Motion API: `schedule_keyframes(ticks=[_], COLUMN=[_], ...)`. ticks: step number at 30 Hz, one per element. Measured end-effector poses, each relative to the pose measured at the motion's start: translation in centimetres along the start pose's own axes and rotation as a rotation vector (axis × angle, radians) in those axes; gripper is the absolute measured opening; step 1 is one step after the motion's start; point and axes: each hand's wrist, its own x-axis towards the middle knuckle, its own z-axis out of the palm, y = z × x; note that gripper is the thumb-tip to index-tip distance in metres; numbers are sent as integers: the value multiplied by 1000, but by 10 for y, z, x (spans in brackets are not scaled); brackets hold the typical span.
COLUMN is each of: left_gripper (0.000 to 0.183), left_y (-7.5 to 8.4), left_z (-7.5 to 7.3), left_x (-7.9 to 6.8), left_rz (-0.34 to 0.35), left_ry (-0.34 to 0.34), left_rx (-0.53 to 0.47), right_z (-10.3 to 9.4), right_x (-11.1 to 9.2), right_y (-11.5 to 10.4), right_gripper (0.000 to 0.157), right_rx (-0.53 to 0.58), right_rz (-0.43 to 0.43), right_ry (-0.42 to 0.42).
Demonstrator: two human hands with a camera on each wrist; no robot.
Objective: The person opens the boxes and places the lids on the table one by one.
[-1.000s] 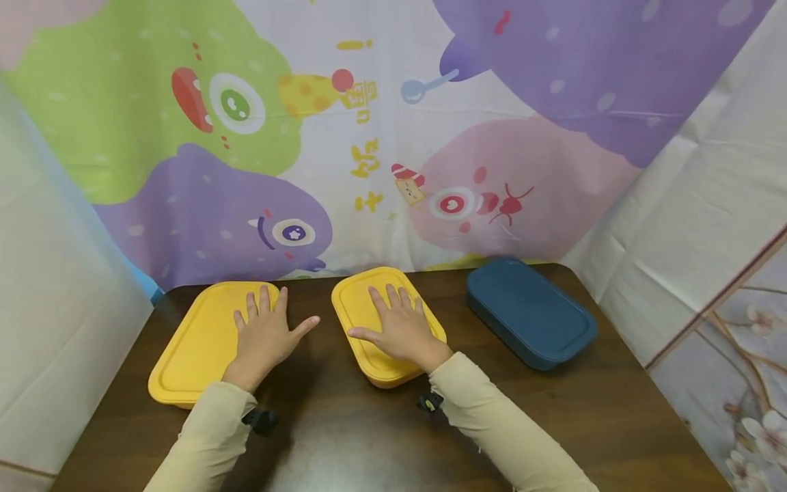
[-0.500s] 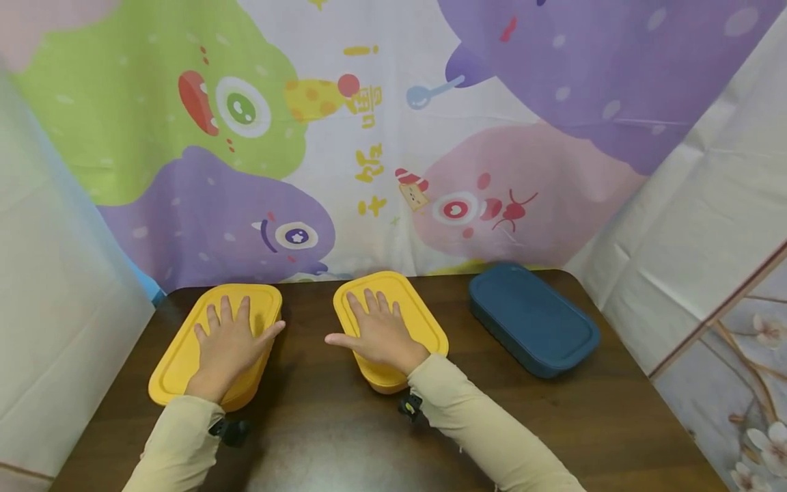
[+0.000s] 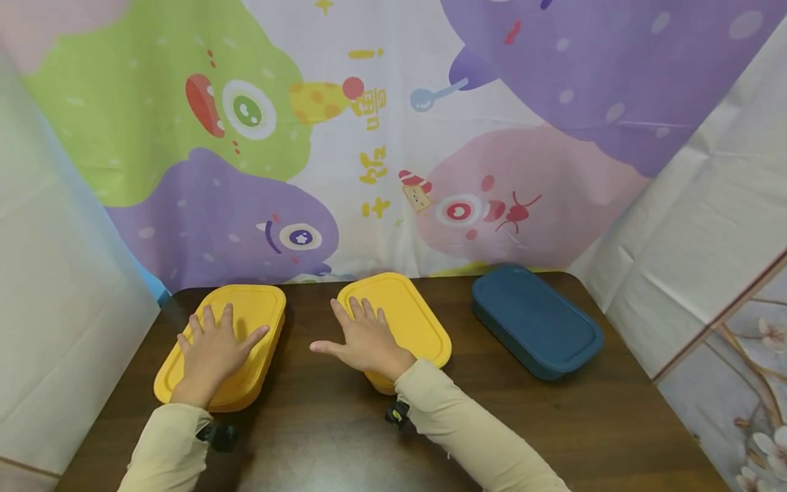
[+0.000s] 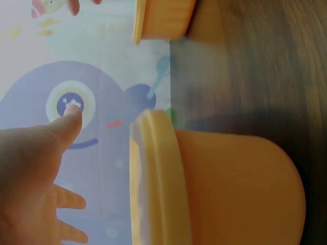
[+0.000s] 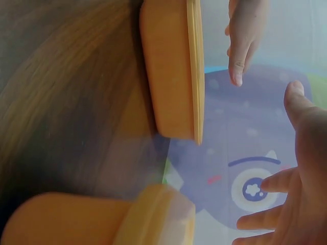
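Fingers spread, my left hand (image 3: pixel 212 352) hovers palm down over the left yellow lidded box (image 3: pixel 259 307). The left wrist view shows a gap between this hand (image 4: pixel 33 171) and the box's rim (image 4: pixel 161 173). My right hand (image 3: pixel 364 343) is held over the left part of the middle yellow lidded box (image 3: pixel 413 321), its thumb out past the box's left edge. In the right wrist view that hand (image 5: pixel 311 168) also stands apart from the lid (image 5: pixel 158 219). Neither hand holds anything. A dark blue lidded box (image 3: pixel 536 316) sits at the right, away from both hands.
All three boxes stand on a dark brown wooden table (image 3: pixel 344 444). A cloth with cartoon figures (image 3: pixel 387 137) hangs right behind its far edge. Pale cloth walls (image 3: pixel 61 260) flank the left and right sides.
Both hands have moved left. My left hand has come from the left box's right edge to over its lid, and my right hand has shifted toward the middle box's left edge. The boxes have stayed put.
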Motion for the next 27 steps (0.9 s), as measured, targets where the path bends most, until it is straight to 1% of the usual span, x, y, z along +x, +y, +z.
schedule_keyframes(ticks=[5,11,16,21,23,27], left_gripper=[106,105,107,108,108,110], left_y=[-10,-23,-32,-42,-46,-54], left_z=[0,-4,-9,-12,-12,-12], left_x=[1,-1,-3,-2,-1,0], left_rz=[-11,-22,-38,-43,-46,-58], left_ry=[-2,6,-30,-46,-52,-89], left_rx=[1,3,-25,-37,-35,-40], right_z=[2,7,13,20,24,36], right_x=[0,2,5,9,12,16], right_y=[-9,-19,-28,-38,-42,-52], right_gripper=[91,92,94,95,96,96], right_rx=[45,67,69,82,85,100], right_rz=[1,-8,-22,-23,-16,-3], right_ry=[-34,-48,-66,-88,-91,-89])
